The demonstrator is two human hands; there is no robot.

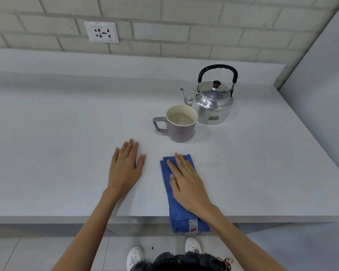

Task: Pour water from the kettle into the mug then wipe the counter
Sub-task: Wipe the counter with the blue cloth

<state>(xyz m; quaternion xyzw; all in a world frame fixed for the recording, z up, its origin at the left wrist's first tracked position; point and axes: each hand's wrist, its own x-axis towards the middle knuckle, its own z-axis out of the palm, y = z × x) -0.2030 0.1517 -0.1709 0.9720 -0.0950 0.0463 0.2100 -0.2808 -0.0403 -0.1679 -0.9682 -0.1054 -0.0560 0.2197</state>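
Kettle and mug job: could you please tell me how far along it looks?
Pouring looks done: the mug holds liquid and the kettle stands upright behind it. Wiping is in hand: the right hand lies flat on the blue cloth, the left hand on the counter. Whether wiping remains is unclear.

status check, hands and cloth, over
Left hand flat on counter, empty. Right hand flat on blue cloth, cloth overhanging edge. Mug filled, kettle set down. Nothing blocking.

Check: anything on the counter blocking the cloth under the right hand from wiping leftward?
Only the left hand, flat on the counter beside the blue cloth. The mug and kettle stand farther back. The right hand rests on the cloth.
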